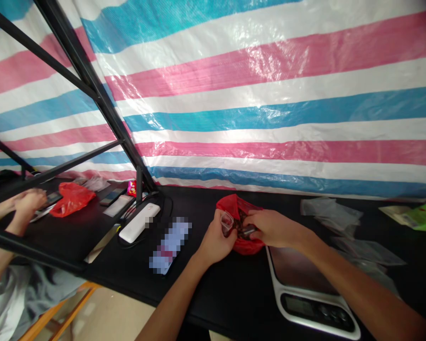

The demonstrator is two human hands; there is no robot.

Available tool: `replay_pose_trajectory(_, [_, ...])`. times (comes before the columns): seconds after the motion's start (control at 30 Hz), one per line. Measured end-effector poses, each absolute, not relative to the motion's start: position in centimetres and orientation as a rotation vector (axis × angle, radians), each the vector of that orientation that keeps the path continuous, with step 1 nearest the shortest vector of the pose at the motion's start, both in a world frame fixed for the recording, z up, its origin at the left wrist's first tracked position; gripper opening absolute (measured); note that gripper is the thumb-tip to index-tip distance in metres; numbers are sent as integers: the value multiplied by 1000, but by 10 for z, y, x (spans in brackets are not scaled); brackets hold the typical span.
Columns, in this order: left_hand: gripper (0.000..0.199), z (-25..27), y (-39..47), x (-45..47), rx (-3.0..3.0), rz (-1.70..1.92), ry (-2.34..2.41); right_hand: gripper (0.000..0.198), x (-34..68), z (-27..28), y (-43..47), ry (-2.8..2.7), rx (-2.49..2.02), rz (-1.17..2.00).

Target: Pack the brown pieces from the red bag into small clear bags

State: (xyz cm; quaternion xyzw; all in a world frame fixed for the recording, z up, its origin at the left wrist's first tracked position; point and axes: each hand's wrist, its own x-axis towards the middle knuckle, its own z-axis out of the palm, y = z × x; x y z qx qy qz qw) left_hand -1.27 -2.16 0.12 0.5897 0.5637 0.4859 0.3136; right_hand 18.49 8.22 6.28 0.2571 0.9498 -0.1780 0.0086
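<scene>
- The bare left forearm rises from the bottom edge, slanting up and to the right.
- The left hand is bent inward, thumb and fingers curled in a grip.
- The bare right forearm reaches in from the lower right corner.
- The right hand points left, fingers bent, near the left hand; its fingertips are partly hidden.

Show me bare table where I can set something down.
Two patches of the black table look bare: one between the left forearm and the scale, in front of the red bag; another between the phone and the red bag. Crowded: right of the scale, with clear bags; left of the phone, with a white device and cables.
</scene>
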Motion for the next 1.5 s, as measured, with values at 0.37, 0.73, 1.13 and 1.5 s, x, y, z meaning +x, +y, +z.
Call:
replay_pose_trajectory(0.37, [37, -3, -12, -16, 1101, 1500, 1232, 23, 173, 61, 71, 3026, 907, -500])
replay_pose_trajectory(0.73, [31, 10, -14, -21, 1122, 1450, 1211, 24, 179, 55, 87, 3002, 1002, -703])
replay_pose_trajectory(1.13, [24, -2, -21, -16, 1691, 1211, 1637, 33, 192, 81, 90, 3077, 999, -969])
replay_pose_trajectory(1.5, [32, 4, -24, -14, 1812, 1154, 1699, 29, 175, 73, 70, 3274, 702, -657])
